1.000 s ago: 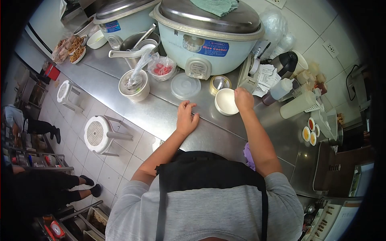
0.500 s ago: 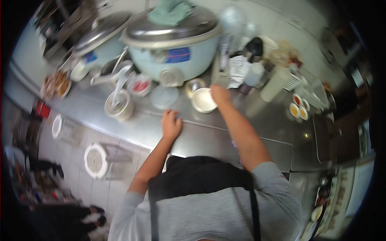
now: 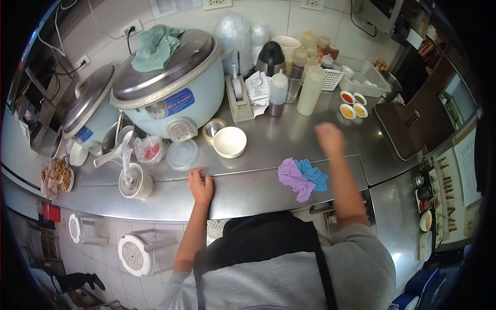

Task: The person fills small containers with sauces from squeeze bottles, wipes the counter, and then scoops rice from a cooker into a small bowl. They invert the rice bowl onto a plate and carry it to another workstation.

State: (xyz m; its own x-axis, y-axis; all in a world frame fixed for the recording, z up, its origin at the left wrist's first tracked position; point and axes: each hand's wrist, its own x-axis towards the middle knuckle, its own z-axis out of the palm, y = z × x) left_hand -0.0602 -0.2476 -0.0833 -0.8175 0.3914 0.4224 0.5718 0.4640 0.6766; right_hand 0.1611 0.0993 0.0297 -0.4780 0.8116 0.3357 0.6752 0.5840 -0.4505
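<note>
My left hand (image 3: 200, 186) rests at the front part of the steel counter (image 3: 243, 194), fingers somewhat apart, holding nothing. Just beyond it are a clear round lid (image 3: 182, 154) and a white bowl (image 3: 230, 142), touched by neither hand. My right hand (image 3: 329, 138) is above the counter at the right, blurred, so its fingers cannot be made out. A purple cloth (image 3: 295, 178) and a blue cloth (image 3: 313, 174) lie crumpled to the left of my right forearm. Several small dishes of sauce (image 3: 350, 111) stand beyond my right hand.
A large rice cooker (image 3: 201, 103) with a green towel (image 3: 156, 46) stands at the back left. Squeeze bottles (image 3: 311, 90) line the back. A white tub (image 3: 136, 181) holding a ladle is at the left. White stools (image 3: 136, 254) stand on the floor.
My right hand has left the white bowl and moved right. The bowl stands alone on the counter. My view has turned to the right, and the two cloths now show fully.
</note>
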